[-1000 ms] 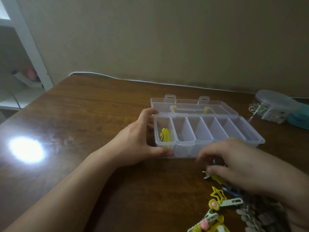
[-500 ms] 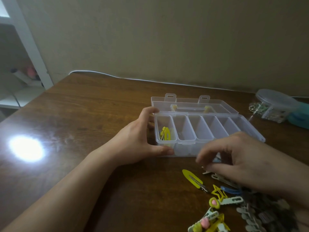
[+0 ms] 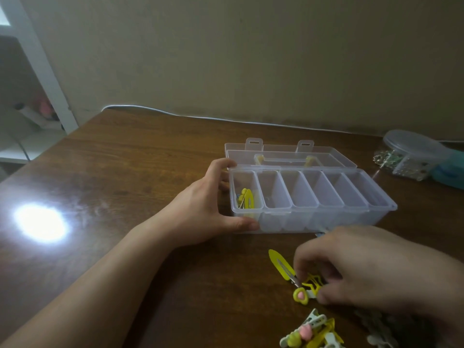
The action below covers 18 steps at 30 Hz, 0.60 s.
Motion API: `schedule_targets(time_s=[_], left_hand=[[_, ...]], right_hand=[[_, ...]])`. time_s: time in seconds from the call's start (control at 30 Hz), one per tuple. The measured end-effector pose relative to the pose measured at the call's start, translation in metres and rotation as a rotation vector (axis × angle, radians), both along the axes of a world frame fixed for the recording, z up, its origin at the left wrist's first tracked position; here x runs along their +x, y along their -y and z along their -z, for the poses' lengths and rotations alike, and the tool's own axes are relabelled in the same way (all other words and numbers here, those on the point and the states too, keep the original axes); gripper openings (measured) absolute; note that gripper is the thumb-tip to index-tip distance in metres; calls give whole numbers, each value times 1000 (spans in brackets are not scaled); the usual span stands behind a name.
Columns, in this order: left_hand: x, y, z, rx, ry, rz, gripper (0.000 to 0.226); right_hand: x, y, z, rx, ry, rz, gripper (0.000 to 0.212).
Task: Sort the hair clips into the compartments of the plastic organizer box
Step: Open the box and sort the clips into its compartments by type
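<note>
A clear plastic organizer box (image 3: 326, 223) stands open on the brown table, its lid (image 3: 288, 156) laid back behind it. Yellow hair clips (image 3: 247, 198) lie in its leftmost compartment; the others look bare. My left hand (image 3: 200, 204) grips the box's left end, thumb on the front wall. My right hand (image 3: 364, 267) is low over the loose clips in front of the box, fingertips pinching a yellow star clip (image 3: 312, 285). Beside it lie a yellow snap clip (image 3: 280, 264) and a clip with a pink heart (image 3: 301, 295).
More clips (image 3: 311, 332) are heaped at the bottom right, partly under my right hand. A round clear lidded container (image 3: 411, 149) and a teal object (image 3: 449, 169) sit at the far right. A white cable (image 3: 200, 118) runs along the table's back edge. A white shelf (image 3: 32, 79) stands left.
My right hand has come down and toward me from the box front onto the star clip. The yellow snap clip now lies uncovered on the table. My left hand has stayed on the box.
</note>
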<state>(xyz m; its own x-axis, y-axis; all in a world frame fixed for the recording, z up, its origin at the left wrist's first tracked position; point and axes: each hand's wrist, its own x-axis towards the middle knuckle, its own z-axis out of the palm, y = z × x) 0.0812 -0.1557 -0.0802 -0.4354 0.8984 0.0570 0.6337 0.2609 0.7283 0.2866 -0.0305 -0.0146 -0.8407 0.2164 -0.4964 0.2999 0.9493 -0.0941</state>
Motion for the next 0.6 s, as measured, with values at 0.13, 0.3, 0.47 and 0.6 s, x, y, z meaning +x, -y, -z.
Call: schedule_targets(time_s=[0.13, 0.3, 0.47, 0.6], left_hand=[[0, 0, -1, 0, -3, 1, 111], [-1, -1, 0, 4, -14, -4, 108], [-1, 0, 2, 20, -29, -13, 108], [-2, 1, 3, 32, -41, -10, 108]], right_hand=[[-1, 2, 0, -46, -11, 32, 30], [-7, 13, 2, 63, -119, 62, 43], [-8, 23, 16, 71, -215, -80, 34], [-9, 21, 15, -43, -307, -138, 28]])
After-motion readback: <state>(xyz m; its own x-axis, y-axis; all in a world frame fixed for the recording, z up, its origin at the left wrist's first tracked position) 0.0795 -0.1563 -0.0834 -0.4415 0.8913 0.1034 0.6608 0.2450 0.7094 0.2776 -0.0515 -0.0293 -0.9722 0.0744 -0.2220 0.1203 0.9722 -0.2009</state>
